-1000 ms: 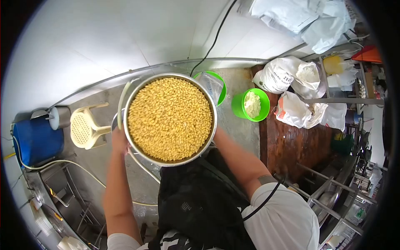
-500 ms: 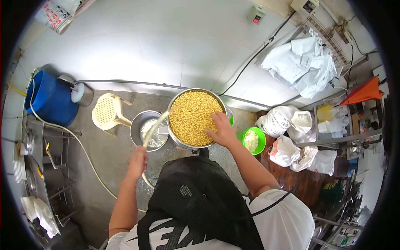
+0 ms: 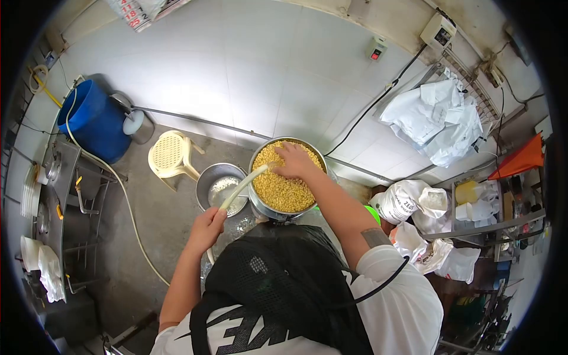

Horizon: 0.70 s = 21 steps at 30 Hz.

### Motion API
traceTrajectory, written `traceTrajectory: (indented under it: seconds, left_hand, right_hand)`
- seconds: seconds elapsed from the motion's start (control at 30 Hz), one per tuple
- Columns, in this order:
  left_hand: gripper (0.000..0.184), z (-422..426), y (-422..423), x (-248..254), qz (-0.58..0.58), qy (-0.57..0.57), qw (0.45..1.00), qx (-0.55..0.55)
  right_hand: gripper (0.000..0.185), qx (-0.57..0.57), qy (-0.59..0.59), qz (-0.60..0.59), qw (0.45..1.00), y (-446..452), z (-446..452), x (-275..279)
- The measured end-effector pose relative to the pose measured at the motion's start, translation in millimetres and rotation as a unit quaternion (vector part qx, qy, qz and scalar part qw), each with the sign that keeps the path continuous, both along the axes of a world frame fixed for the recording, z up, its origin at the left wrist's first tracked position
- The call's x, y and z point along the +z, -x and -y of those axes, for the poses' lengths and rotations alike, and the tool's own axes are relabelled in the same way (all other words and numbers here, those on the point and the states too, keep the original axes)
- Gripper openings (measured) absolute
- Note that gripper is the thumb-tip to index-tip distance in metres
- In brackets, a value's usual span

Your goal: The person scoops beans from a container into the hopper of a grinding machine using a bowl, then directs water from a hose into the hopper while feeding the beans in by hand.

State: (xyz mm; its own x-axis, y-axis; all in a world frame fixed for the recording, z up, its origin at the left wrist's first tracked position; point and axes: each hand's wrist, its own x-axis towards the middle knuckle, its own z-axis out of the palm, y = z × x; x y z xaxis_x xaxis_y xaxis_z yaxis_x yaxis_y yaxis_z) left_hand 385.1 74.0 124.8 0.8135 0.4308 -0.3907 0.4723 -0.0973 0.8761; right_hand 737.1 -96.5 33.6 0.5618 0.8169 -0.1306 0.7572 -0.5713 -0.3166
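Note:
My left hand (image 3: 206,229) is closed around a pale hose (image 3: 241,187). The hose end rests over the left side of a large metal pot (image 3: 273,214) heaped with yellow beans (image 3: 287,194). On top of the beans lies my right hand (image 3: 296,162), fingers spread, close to the hose tip. Some of its fingertips are partly sunk among the beans. Left of this pot, a smaller metal pot (image 3: 205,182) stands on the floor with clear liquid in it; the hose crosses over its edge.
A cream plastic stool (image 3: 167,152) and a blue barrel (image 3: 94,124) stand to the left, near a metal rack. White sacks (image 3: 397,201) sit on the right beside a green container (image 3: 373,214), mostly behind my right arm. The wall rises just beyond the pots.
My right hand has moved left across the beans, from the right rim to near the hose tip. The hose stays in my left hand. The view has shifted.

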Motion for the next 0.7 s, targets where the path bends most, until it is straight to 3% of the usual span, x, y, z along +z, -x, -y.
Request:
traceTrajectory:
  seconds: [0.13,0.27,0.33,0.37,0.43,0.57,0.63,0.67,0.7]
  left_hand:
    - [0.038,11,-3,-4,0.015,-0.049,0.999,-0.012]
    - [0.037,16,-3,1,0.008,-0.006,1.000,-0.007]
    - [0.037,19,-3,6,0.010,-0.003,1.000,-0.013]
    - [0.037,18,-3,2,0.009,0.001,1.000,-0.015]
    - [0.038,16,-2,-8,0.028,0.002,0.999,-0.021]
    - [0.039,13,-5,-27,0.030,-0.010,0.999,-0.042]
    - [0.039,10,-7,-32,0.015,0.017,0.999,-0.037]
    - [0.039,9,-8,-33,0.011,0.022,0.999,-0.045]
    - [0.039,8,-7,-32,0.002,0.068,0.997,-0.034]
  right_hand:
    - [0.081,0.021,0.102,-0.016,0.994,35,-12,37]
    - [0.076,0.085,0.182,-0.026,0.979,52,3,33]
    - [0.061,0.116,0.095,0.009,0.989,63,27,36]
    - [0.061,0.114,0.099,0.008,0.989,57,35,27]
    - [0.043,0.100,-0.015,-0.031,0.994,41,46,6]
    - [0.033,0.045,-0.076,-0.064,0.994,24,57,2]
    - [0.029,-0.127,-0.225,-0.147,0.955,40,59,36]
    - [0.030,-0.184,-0.232,-0.237,0.925,41,60,39]
    - [0.030,-0.193,-0.228,-0.238,0.924,45,62,35]
